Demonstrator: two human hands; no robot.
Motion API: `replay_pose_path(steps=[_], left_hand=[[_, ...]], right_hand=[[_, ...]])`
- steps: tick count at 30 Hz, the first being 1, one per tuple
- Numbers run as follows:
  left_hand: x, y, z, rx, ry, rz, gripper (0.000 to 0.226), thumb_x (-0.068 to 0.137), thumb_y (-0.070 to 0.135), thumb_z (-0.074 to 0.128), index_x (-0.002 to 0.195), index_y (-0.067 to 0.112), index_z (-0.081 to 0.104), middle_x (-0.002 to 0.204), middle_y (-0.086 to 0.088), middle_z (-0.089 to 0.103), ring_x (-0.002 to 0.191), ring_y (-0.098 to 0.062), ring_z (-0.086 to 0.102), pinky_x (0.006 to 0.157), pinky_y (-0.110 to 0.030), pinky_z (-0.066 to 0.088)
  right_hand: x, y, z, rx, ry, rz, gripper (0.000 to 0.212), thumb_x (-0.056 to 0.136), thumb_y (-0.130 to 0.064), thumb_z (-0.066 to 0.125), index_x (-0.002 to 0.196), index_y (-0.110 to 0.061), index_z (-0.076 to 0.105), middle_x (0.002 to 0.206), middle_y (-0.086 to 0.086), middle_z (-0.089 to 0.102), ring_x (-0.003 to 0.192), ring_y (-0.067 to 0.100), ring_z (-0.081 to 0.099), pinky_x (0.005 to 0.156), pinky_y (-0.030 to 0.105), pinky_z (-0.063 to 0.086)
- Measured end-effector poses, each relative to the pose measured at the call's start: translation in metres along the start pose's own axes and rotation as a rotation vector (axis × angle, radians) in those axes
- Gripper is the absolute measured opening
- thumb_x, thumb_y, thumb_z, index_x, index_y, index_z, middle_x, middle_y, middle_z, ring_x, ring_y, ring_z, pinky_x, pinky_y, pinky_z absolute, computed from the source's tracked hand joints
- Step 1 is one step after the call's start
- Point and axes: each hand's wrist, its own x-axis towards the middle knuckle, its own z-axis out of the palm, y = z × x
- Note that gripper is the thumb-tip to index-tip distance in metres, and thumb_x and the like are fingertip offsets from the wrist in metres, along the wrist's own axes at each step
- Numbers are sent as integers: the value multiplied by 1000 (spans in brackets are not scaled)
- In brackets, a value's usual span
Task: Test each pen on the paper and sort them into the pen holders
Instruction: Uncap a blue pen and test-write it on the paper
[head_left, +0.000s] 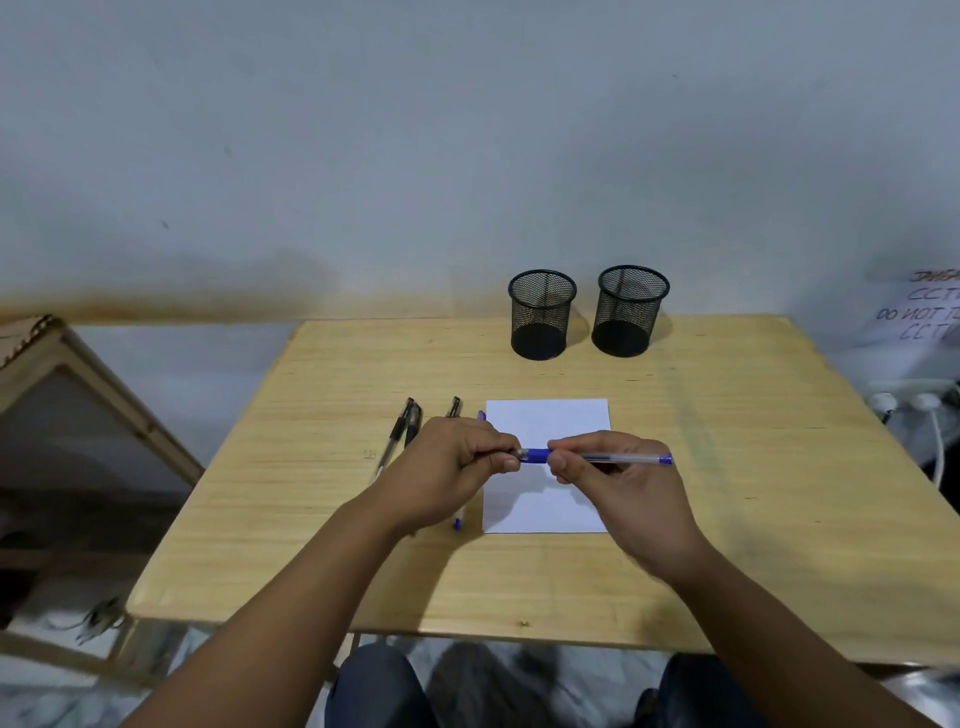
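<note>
A blue pen (597, 457) is held level above the white paper (545, 421). My right hand (618, 483) pinches its clear barrel just right of the blue grip. My left hand (452, 467) grips the pen's left end, which is hidden inside the fingers. Several black pens (400, 426) lie on the table left of the paper, partly covered by my left hand. Another blue pen (457, 523) shows below my left hand. Two black mesh pen holders, the left one (540, 317) and the right one (629, 312), stand at the far edge with no pens visible inside.
The wooden table (727, 467) stands against a grey wall. A wooden frame (78, 395) leans at the left. At the right edge sit a power strip with white plugs (909, 400) and a handwritten notice (924, 312). My knees show below the table's front edge.
</note>
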Motion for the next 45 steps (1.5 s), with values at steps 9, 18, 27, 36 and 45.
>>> replay_pose_path(steps=[9,18,27,36,45], left_hand=[[-5,-35,-19,-67,167,-222,16,92,14,66,99,23,77,82,7,71,83,-7,63,75,-22,46],[-5,-23,46,106,413,-297,27,99,25,51,113,20,74,85,3,68,80,-14,59,73,-31,48],[40,-26,32,316,461,-321,27,95,23,57,117,18,71,91,-3,72,84,-26,60,75,-40,50],[64,-47,10,409,340,-447,27,94,27,55,116,27,71,108,1,71,99,-27,59,80,-38,45],[68,-46,18,418,164,-506,34,95,36,52,129,35,61,120,10,69,115,-26,50,94,-39,39]], right_hand=[[10,8,-20,-30,107,17,3,84,-17,75,85,-20,76,80,-1,75,76,11,70,70,25,57],[19,28,-2,32,207,97,11,89,-35,69,88,-26,75,82,-1,75,80,13,72,87,45,58],[31,39,15,36,231,153,9,90,-32,68,83,-29,74,83,-5,74,81,15,71,87,48,58],[30,49,-1,-88,207,140,13,89,-39,67,87,-28,73,85,-8,74,85,12,69,82,39,58],[27,51,-26,-183,196,156,10,91,-31,66,83,-27,72,78,-11,72,78,12,66,72,33,51]])
